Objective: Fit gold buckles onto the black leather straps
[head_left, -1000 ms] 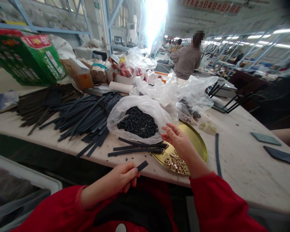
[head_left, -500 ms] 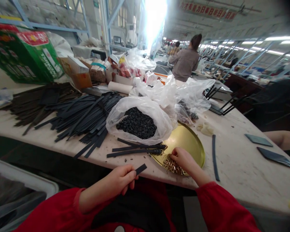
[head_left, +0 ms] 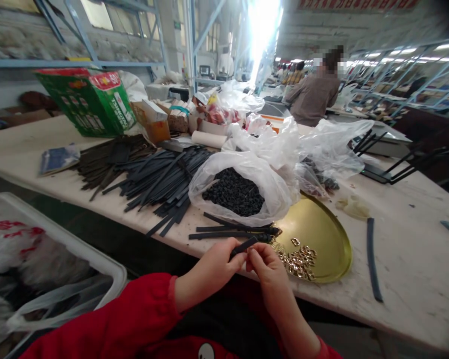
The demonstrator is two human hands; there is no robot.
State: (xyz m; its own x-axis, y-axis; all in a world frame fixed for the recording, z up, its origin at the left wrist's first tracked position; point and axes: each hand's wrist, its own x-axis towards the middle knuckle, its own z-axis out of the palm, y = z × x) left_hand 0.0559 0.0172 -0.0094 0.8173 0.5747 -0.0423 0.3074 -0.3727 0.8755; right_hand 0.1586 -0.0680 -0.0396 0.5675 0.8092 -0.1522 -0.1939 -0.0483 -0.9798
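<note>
My left hand (head_left: 213, 267) pinches a short dark strap (head_left: 244, 246) by its end, just in front of the table edge. My right hand (head_left: 266, 265) is closed at the strap's tip, fingers pinched together; what it holds is too small to make out. Just right of both hands a round gold tray (head_left: 322, 234) lies on the table with several small gold metal pieces (head_left: 298, 260) heaped at its near side. A few dark straps (head_left: 232, 230) lie between the tray and an open plastic bag of small black parts (head_left: 235, 191).
A large pile of dark straps (head_left: 149, 174) covers the table's left. Behind it stand a green carton (head_left: 88, 99), small boxes and plastic bags (head_left: 322, 144). A single strap (head_left: 371, 257) lies right of the tray. A white bin (head_left: 60, 259) stands at lower left. A person stands far back.
My right hand has left the gold tray and come to the tip of the strap in my left hand. The view has shifted left.
</note>
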